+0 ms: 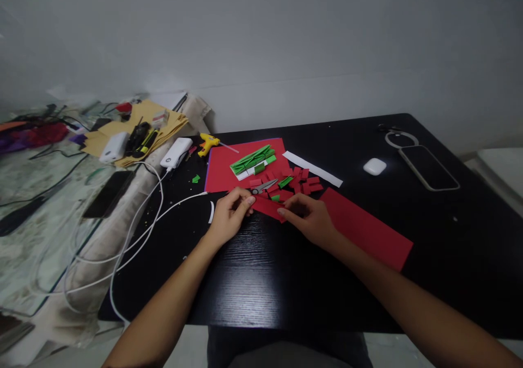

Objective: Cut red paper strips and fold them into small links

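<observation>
A small strip of red paper (267, 207) is stretched between my two hands above the black table. My left hand (231, 213) pinches its left end, with the scissors (265, 186) lying just behind. At the right end, the thumb and fingers of my right hand (307, 218) close on the paper. Several cut red paper pieces (304, 178) lie beyond my hands, with bits of green among them. Folded green paper strips (253, 160) rest on a red sheet (220, 169). A large red paper piece (368, 229) lies partly behind my right forearm.
A yellow glue gun (208, 143) and a white power bank (176, 153) with a cable (161, 215) are at the left. A white paper strip (312, 168) lies behind the cut pieces. An earbud case (375, 166) and a phone (429, 167) sit at the right.
</observation>
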`<state>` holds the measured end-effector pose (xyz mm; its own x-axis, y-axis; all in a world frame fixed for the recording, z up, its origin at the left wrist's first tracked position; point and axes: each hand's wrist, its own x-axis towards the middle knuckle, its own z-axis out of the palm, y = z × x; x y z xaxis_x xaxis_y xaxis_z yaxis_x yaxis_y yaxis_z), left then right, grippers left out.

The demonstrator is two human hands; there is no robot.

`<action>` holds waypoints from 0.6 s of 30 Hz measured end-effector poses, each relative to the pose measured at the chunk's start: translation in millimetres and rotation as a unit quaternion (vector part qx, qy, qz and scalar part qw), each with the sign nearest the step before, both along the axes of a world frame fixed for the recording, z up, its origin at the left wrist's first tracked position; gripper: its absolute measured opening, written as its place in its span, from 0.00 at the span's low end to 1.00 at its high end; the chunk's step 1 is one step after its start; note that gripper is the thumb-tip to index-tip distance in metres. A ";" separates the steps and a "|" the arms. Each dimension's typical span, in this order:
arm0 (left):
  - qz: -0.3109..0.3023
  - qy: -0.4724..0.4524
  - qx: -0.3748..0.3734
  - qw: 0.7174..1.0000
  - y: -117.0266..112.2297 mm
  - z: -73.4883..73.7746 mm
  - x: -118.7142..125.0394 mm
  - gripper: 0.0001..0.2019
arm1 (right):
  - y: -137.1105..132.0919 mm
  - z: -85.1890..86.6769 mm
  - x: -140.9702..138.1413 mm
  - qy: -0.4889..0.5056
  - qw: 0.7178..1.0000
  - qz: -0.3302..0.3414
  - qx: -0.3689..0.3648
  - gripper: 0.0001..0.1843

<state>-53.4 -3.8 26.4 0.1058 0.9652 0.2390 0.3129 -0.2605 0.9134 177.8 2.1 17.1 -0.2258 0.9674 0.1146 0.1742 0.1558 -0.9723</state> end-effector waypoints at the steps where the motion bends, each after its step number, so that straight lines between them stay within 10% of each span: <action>1: 0.002 0.001 0.004 1.000 0.2 0.1 0.0 0.10 | 0.9 0.1 0.3 0.009 1.000 -0.004 -0.005 0.11; 18: 0.022 -0.010 0.017 1.000 -0.5 -0.1 1.3 0.10 | 2.2 2.6 0.2 0.058 0.997 -0.047 -0.037 0.15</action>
